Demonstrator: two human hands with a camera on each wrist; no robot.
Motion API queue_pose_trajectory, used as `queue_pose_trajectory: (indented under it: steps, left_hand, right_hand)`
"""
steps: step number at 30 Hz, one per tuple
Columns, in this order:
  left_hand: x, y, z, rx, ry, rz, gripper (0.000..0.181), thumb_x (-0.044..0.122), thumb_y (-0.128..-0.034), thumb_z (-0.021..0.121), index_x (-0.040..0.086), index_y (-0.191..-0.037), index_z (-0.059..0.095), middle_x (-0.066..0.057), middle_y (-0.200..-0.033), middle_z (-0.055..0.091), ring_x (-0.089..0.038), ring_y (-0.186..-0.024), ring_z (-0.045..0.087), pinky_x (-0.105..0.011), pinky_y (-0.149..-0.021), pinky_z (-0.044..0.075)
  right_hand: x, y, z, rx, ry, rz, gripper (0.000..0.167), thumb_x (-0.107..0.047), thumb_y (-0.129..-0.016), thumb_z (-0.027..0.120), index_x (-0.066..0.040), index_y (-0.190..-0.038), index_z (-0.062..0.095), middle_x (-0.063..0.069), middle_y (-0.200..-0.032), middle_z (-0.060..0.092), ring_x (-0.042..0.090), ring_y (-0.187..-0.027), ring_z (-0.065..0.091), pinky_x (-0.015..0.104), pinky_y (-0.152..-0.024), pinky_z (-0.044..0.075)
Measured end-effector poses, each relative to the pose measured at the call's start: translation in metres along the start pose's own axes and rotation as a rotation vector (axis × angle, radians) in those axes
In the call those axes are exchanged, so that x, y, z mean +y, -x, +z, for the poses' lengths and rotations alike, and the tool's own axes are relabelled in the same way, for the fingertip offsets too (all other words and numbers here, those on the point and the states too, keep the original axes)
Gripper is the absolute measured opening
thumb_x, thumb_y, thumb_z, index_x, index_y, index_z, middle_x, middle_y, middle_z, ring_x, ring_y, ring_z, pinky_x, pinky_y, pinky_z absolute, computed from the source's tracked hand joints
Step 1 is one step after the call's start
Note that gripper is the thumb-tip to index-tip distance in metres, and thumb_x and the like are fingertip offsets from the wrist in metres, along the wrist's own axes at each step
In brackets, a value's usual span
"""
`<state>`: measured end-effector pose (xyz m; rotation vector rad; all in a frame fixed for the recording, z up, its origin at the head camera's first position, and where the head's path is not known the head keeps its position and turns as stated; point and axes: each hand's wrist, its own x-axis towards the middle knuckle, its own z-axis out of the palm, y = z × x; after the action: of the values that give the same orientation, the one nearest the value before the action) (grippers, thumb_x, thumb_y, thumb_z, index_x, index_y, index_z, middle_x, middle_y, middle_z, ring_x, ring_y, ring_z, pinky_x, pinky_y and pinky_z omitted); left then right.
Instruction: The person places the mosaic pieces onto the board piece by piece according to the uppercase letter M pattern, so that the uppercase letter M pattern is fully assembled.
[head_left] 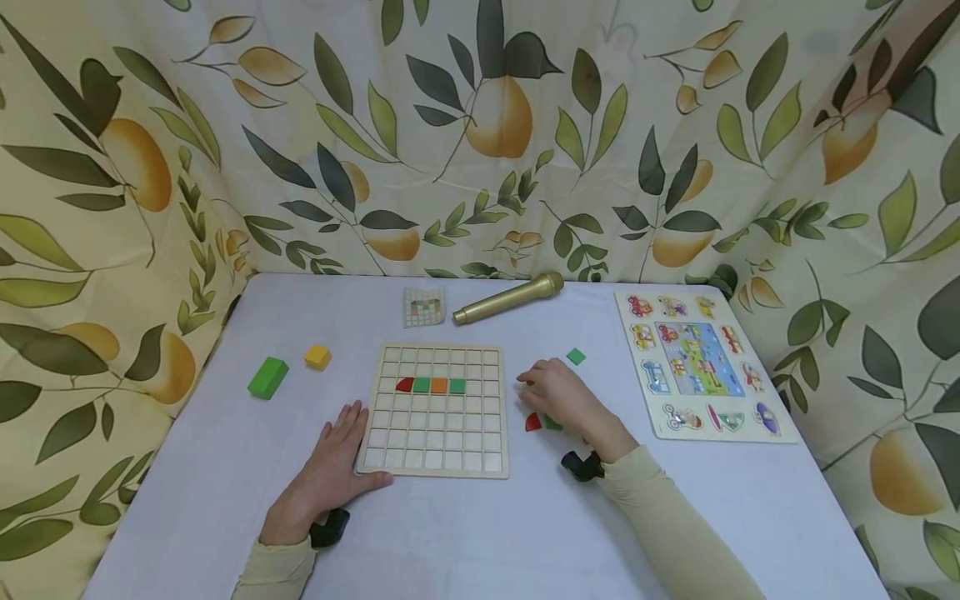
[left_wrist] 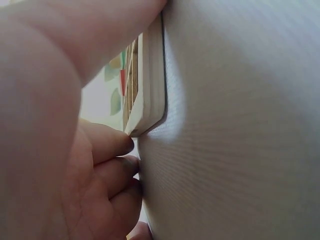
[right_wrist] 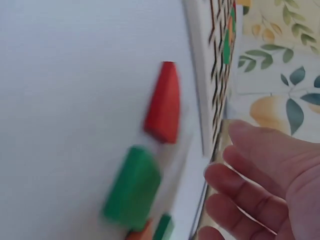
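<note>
Head view: patterned fabric [head_left: 420, 208] stands behind a white-covered surface [head_left: 480, 542], whose near edge is cut off. At the right lies a picture board [head_left: 705, 402] with many small figures too tiny to make out. Left of it, mid-surface, sits the grid board [head_left: 435, 437], its rows running left to right; the left wrist view shows only one corner and a side of it.

Both sleeves leave the frame at the bottom. The left hand [head_left: 333, 462] rests along the grid board's left edge, thumb at the near-left corner — its grip relaxed, fingers straight, holding nothing. The right hand [head_left: 566, 398] hovers just off the right edge, fingers loosely bent; its grip is slack, with no piece visible between thumb and fingers.

Beyond the grid board, a gold microphone [head_left: 510, 300] slants, head to the right, near a small card [head_left: 424, 307] with a pattern too small to read. At the left lie a long green block [head_left: 267, 378], slanting away rightward, and a yellow block [head_left: 318, 357].

Smallest are the pieces: a red–green–orange–green row [head_left: 438, 385] on the grid board, its long axis left to right, the red end's curve facing left. Right of the board lie a loose red piece [head_left: 533, 422], a green piece [head_left: 552, 422] partly hidden by the right hand, and a green square [head_left: 575, 357]. The right wrist view blurs the first two and cuts off an orange piece [right_wrist: 142, 232].
</note>
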<state>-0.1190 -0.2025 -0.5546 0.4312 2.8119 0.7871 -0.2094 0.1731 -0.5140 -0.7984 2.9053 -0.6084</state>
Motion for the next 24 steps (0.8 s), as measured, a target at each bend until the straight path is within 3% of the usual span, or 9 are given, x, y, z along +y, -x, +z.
queue_pose_trajectory:
  steps: [7, 15, 24]
  left_hand:
    - [0.000, 0.001, 0.000, -0.009, 0.005, -0.015, 0.115, 0.054, -0.0758, 0.079, -0.011, -0.150, 0.019, -0.025, -0.158, 0.013, -0.041, -0.145, 0.007, -0.062, -0.111, 0.008]
    - [0.001, 0.002, -0.001, 0.000, 0.004, -0.007, 0.114, 0.052, -0.0761, 0.079, -0.011, -0.150, 0.020, -0.026, -0.157, 0.013, -0.042, -0.145, 0.007, -0.062, -0.111, 0.009]
    - [0.003, 0.002, -0.002, 0.007, -0.002, -0.003, 0.113, 0.051, -0.0761, 0.080, -0.011, -0.149, 0.021, -0.026, -0.157, 0.014, -0.042, -0.144, 0.008, -0.063, -0.111, 0.009]
  right_hand:
    - [0.001, 0.026, 0.001, -0.041, -0.063, -0.034, 0.025, -0.015, -0.087, 0.076, -0.005, -0.109, 0.074, 0.002, -0.102, 0.065, 0.019, -0.096, 0.054, 0.035, -0.082, 0.047]
    - [0.005, 0.039, 0.005, -0.035, -0.035, -0.101, 0.025, -0.015, -0.082, 0.081, -0.007, -0.105, 0.075, 0.000, -0.097, 0.063, 0.018, -0.095, 0.052, 0.035, -0.081, 0.046]
    - [0.004, 0.041, 0.011, -0.002, 0.008, -0.020, 0.018, -0.016, -0.080, 0.082, -0.011, -0.096, 0.075, -0.004, -0.092, 0.062, 0.016, -0.092, 0.051, 0.035, -0.078, 0.045]
